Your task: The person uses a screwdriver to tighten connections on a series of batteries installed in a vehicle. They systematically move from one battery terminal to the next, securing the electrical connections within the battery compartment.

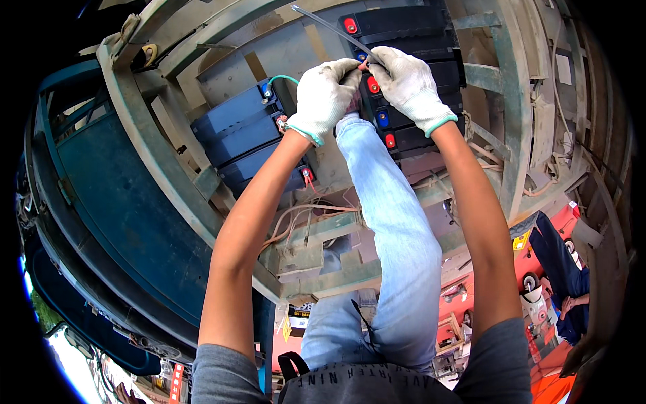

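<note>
Both my hands wear white knit gloves with green cuffs and meet in front of me above the batteries. My left hand [323, 94] is closed in a pinch, its thumb and fingertips at a small reddish piece [364, 66] whose kind I cannot make out. The fingers of my right hand [408, 86] close round the near end of a long thin grey rod [333, 30], which slants away to the upper left. Under and beside my right hand lie black batteries [431, 71] with red and blue terminal covers. Blue batteries [235, 131] sit left of my left hand.
A worn metal frame [158, 135] surrounds the batteries. My jeans-clad leg [397, 195] stands between the two battery rows. A green wire [284, 78] loops from a blue battery, and loose tan cables [309, 209] run nearer me. Another person's dark trousers [558, 269] show at lower right.
</note>
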### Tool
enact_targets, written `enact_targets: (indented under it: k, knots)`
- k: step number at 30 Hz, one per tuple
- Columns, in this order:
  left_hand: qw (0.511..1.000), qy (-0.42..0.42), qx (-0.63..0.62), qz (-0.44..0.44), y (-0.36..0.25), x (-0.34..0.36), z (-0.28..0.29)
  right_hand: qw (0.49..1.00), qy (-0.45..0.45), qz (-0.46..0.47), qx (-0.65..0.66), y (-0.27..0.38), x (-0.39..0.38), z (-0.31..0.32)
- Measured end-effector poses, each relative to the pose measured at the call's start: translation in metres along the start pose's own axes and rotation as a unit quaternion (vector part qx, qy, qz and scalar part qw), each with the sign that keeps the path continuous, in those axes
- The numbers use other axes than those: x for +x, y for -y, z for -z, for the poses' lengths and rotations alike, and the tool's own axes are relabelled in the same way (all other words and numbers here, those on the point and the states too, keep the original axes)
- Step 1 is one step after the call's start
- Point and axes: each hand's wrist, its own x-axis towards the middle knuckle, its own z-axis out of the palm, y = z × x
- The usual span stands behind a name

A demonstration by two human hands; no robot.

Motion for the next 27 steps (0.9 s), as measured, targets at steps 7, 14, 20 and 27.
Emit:
enact_targets:
  k: [7,14,20,27]
  knots:
    - [0.998,-0.005,0.031,-0.048,-0.005,-0.006,0.005,0.982,0.157,-0.06,-0.091,0.018,0.019,0.024]
    - [1.0,0.015,-0.019,-0.001,0.005,-0.007,-0.003,0.969,0.204,-0.142,-0.004,0.01,0.03,0.021]
    - [0.991,0.038,-0.109,0.064,0.013,-0.006,0.002,0.946,0.143,-0.196,0.215,-0.008,0.029,0.015]
    - [0.973,0.112,-0.155,0.126,0.003,0.003,0.015,0.877,0.246,-0.216,0.351,-0.015,0.028,0.016]
